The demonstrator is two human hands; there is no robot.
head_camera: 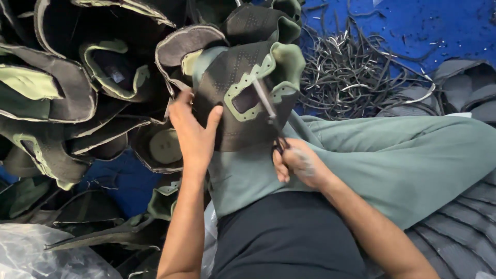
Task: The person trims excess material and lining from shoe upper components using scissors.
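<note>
My left hand (pixel 195 132) grips the left edge of a dark shoe upper (pixel 232 88) with pale green trim, held up over my lap. My right hand (pixel 298 164) is closed on the handles of a pair of scissors (pixel 268 111). The blades reach up along the green-edged opening in the middle of the upper. My green trouser leg (pixel 392 155) stretches to the right under both hands.
A heap of similar dark and green uppers (pixel 77 93) fills the left side. A tangle of thin cut strips (pixel 351 72) lies on the blue floor (pixel 413 26) at the upper right. Grey stacked pieces (pixel 460 232) sit at the lower right, clear plastic (pixel 36 256) at the lower left.
</note>
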